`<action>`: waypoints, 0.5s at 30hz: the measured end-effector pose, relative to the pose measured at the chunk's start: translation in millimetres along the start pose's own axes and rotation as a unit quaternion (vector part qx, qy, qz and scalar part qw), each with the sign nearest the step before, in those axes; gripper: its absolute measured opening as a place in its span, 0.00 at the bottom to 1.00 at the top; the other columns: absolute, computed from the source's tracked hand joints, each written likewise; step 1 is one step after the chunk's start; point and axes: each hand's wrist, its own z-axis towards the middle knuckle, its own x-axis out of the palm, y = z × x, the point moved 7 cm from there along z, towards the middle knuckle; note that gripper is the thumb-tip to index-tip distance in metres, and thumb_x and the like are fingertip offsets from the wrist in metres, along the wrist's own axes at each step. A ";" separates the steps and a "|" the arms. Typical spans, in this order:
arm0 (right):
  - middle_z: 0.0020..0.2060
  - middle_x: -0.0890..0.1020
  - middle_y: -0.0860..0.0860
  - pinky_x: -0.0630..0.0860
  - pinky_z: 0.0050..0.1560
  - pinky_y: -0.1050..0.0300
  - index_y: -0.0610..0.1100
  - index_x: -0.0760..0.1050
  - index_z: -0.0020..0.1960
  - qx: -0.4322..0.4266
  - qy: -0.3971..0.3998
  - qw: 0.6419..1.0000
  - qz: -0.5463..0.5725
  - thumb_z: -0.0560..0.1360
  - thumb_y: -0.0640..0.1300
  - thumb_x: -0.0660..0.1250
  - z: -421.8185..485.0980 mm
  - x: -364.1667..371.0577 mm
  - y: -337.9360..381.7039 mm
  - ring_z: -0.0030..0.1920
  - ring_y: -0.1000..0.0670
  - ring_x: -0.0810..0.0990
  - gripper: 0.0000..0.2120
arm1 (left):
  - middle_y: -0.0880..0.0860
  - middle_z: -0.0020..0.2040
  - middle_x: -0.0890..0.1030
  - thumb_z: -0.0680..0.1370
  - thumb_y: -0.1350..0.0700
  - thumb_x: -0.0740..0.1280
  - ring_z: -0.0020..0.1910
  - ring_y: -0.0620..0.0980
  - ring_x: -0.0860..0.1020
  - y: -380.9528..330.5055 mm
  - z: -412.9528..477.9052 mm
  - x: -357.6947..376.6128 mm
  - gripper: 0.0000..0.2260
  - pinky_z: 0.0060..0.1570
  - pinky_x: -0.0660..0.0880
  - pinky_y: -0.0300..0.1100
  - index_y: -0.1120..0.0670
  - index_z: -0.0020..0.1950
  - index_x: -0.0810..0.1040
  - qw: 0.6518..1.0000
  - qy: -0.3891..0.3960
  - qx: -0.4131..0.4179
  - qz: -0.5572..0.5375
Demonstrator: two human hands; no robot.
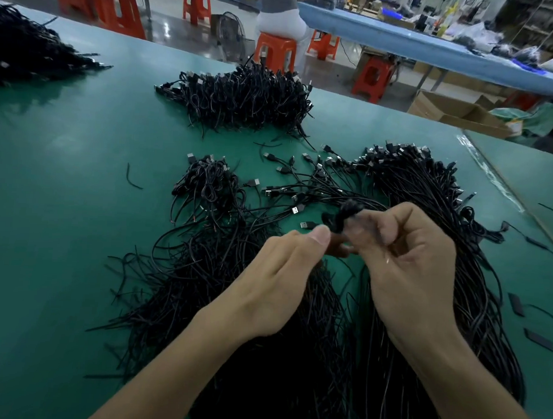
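Curled fingers of a worker's right hand (414, 261) are gripping a small coil of black USB cable (339, 216) just above the green bench (66, 186). The left hand (279, 281) is pinching its lower end, apparently steadying it for winding. Loose cables (425, 214) are lying fanned beneath within easy reach, while wound bundles (207, 182) are piling up to the left, seemingly set apart as finished.
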 end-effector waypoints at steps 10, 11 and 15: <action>0.29 0.76 0.56 0.74 0.39 0.70 0.44 0.64 0.34 0.046 0.149 0.988 0.013 0.74 0.26 0.68 -13.8 25.0 -13.4 0.36 0.62 0.78 0.20 | 0.45 0.38 0.81 0.78 0.43 0.68 0.38 0.41 0.78 -2.4 8.3 -13.4 0.08 0.41 0.74 0.35 0.40 0.42 0.85 0.993 -0.047 0.036 -0.099; 0.28 0.75 0.59 0.73 0.37 0.71 0.45 0.64 0.34 0.058 0.151 0.987 0.016 0.74 0.26 0.68 -13.9 25.0 -17.2 0.33 0.62 0.75 0.20 | 0.45 0.38 0.78 0.77 0.45 0.70 0.37 0.40 0.76 -1.6 9.3 -14.3 0.04 0.40 0.72 0.35 0.38 0.44 0.84 0.994 -0.052 0.036 -0.083; 0.29 0.75 0.53 0.73 0.34 0.65 0.51 0.66 0.31 0.117 0.129 0.984 0.037 0.75 0.26 0.67 -10.7 18.7 -29.5 0.32 0.57 0.72 0.24 | 0.37 0.39 0.77 0.76 0.50 0.71 0.37 0.35 0.74 -1.1 8.9 -14.1 0.14 0.41 0.69 0.27 0.41 0.61 0.80 0.998 -0.025 0.046 -0.046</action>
